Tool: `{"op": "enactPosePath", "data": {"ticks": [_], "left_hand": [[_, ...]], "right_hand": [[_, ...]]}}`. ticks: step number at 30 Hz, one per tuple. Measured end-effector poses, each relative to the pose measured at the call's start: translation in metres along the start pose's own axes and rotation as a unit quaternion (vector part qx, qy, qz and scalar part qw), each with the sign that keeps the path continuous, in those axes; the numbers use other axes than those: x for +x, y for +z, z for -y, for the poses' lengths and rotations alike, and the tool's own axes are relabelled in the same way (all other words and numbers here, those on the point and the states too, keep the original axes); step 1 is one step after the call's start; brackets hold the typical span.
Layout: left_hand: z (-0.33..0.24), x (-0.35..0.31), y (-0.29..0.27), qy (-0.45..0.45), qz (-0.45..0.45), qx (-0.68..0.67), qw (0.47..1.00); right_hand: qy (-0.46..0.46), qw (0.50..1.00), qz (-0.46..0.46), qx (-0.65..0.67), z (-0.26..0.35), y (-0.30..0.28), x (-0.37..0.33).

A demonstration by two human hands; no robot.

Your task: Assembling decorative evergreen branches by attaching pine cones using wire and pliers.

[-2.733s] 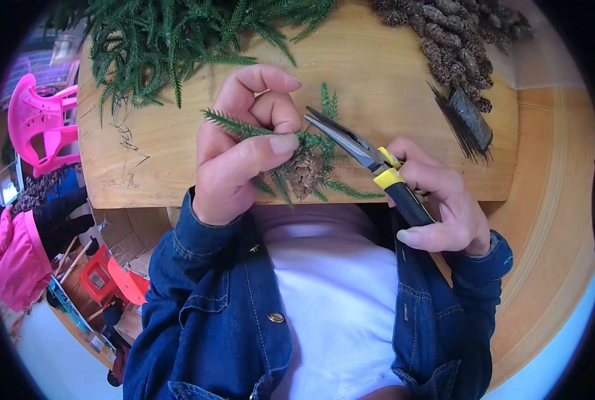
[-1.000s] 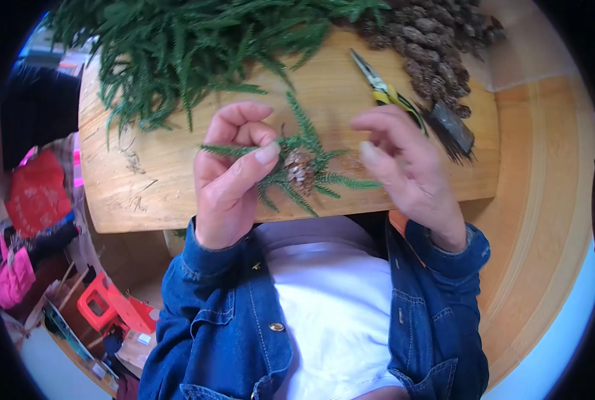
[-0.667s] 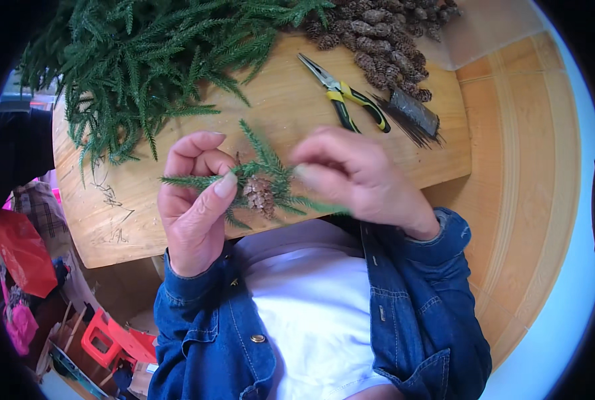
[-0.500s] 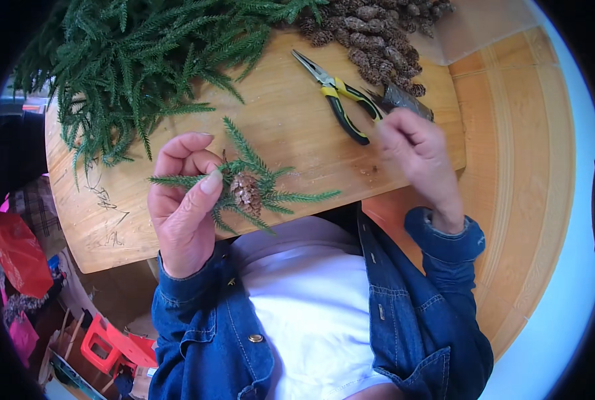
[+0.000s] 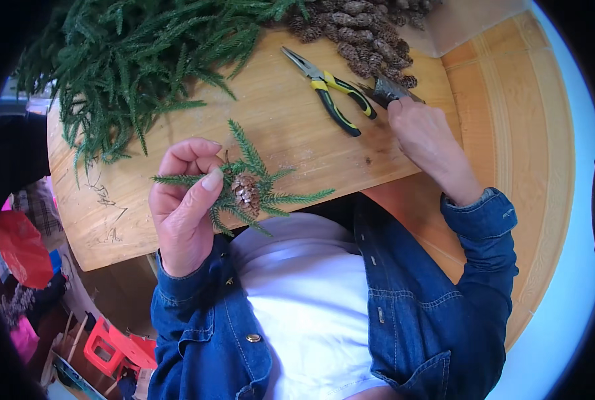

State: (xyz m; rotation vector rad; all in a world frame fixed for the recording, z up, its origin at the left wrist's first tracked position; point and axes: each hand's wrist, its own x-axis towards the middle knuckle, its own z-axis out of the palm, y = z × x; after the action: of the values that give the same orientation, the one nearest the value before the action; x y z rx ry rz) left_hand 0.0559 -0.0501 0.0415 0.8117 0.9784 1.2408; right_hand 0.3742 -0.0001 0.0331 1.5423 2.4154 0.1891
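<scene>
My left hand (image 5: pixel 187 203) pinches a green artificial pine sprig (image 5: pixel 249 157) between thumb and fingers. A brown pinecone (image 5: pixel 246 193) sits at the middle of the sprig, its needled twigs spreading around it. My right hand (image 5: pixel 425 133) is at a dark grey bundle (image 5: pixel 392 91) with thin spiky ends, near the table's right edge. Its fingers are bent and closed against the bundle's near side; their tips are hidden, so what they grip does not show. Left of that hand lie needle-nose pliers (image 5: pixel 331 93) with yellow and black handles, jaws pointing away to the left.
A large heap of green pine branches (image 5: pixel 144 60) covers the table's far left. Many brown pinecones (image 5: pixel 367 33) are piled at the far right. The wooden table (image 5: pixel 297 157) has a rounded edge. A red stool (image 5: pixel 114 347) stands at lower left, below a red bag (image 5: pixel 21 247).
My right hand has moved from above the table's right side to the dark bundle, its forearm swinging outward to the right. My left hand keeps the sprig in nearly the same place.
</scene>
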Motion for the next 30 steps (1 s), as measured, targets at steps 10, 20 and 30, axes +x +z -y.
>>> {"op": "enactPosePath", "data": {"ticks": [10,20,30], "left_hand": [[0.007,-0.008,0.004,0.019,0.018,0.005,1.000],[-0.026,-0.039,-0.062,0.062,-0.074,0.055,0.994],[-0.083,-0.074,-0.209,0.065,-0.188,0.129,0.972]], "right_hand": [[0.015,0.992,-0.063,0.109,-0.005,0.005,-0.007],[0.025,0.964,-0.134,0.227,0.024,0.005,-0.002],[0.027,0.944,-0.155,0.289,0.052,-0.016,-0.004]]}}
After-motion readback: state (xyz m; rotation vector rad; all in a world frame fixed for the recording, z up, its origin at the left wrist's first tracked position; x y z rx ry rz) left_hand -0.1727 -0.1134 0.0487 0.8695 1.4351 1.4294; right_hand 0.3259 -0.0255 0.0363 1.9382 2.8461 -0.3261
